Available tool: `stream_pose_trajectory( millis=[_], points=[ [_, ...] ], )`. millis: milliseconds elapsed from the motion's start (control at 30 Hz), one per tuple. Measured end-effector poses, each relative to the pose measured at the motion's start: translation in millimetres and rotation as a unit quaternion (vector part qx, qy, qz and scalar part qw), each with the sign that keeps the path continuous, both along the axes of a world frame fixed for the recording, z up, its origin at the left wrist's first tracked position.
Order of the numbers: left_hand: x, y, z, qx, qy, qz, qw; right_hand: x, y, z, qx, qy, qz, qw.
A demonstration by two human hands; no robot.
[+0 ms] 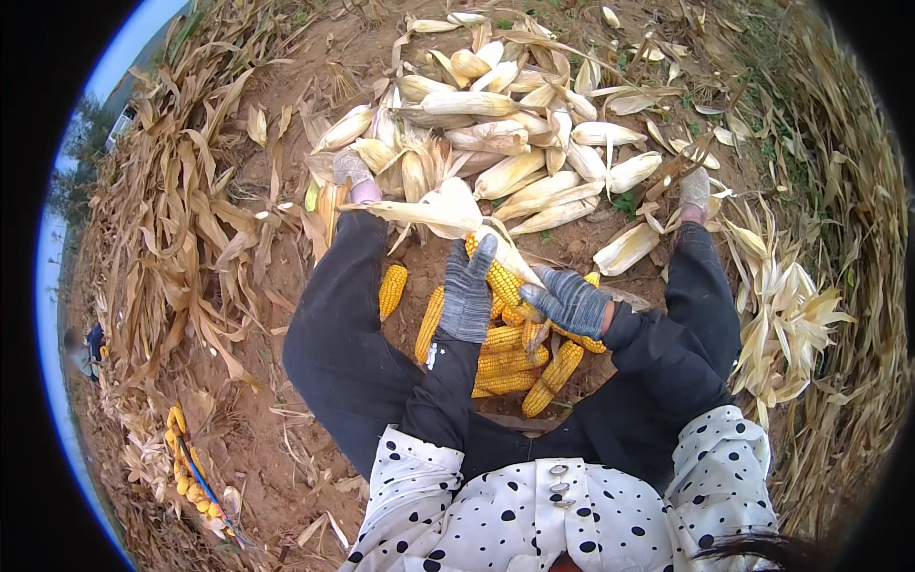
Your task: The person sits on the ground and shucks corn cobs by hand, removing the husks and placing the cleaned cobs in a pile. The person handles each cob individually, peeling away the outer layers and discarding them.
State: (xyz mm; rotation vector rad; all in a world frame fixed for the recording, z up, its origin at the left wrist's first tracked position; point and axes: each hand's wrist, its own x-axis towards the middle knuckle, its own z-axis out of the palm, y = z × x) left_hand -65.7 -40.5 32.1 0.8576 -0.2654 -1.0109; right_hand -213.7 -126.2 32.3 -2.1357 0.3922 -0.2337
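Observation:
Between my legs, both my hands, in grey knitted gloves, hold one partly husked corn ear (505, 283). My left hand (466, 293) grips its upper left side, with the thumb across the yellow kernels. At its lower right, my right hand (572, 300) holds the ear's end and the edge of a pale husk (449, 211). The husk is peeled back and spreads up and to the left. Below my hands lies a pile of bare yellow corn ears (506, 361), partly covered by the gloves. One more bare ear (392, 292) lies apart, beside my left leg.
A heap of unhusked corn ears (493, 136) lies beyond my hands, between my feet. Dry corn stalks (207, 214) cover the left ground; loose husks (786, 322) lie at right. More yellow ears (184, 472) lie at lower left. A person (89, 352) is far off at the left edge.

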Motion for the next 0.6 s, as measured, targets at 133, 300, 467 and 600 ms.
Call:
stream_pose_trajectory(
  millis=[133, 300, 467, 600],
  points=[
    [1, -1, -3, 0.043, -0.137, -0.012, 0.989, -4, -1, 37, 0.307, 0.036, -0.054, 0.949],
    [-15, -2, 12, 0.024, -0.359, -0.135, 0.923, -19, -53, 19, 0.421, -0.250, -0.197, 0.850],
    [-37, 3, 23, 0.110, -0.211, -0.155, 0.959, -17, -61, 31, 0.552, -0.253, -0.152, 0.780],
    [-31, 2, 28, 0.094, -0.190, -0.120, 0.970, -14, -40, 11, 0.398, -0.143, -0.052, 0.905]
  ],
)
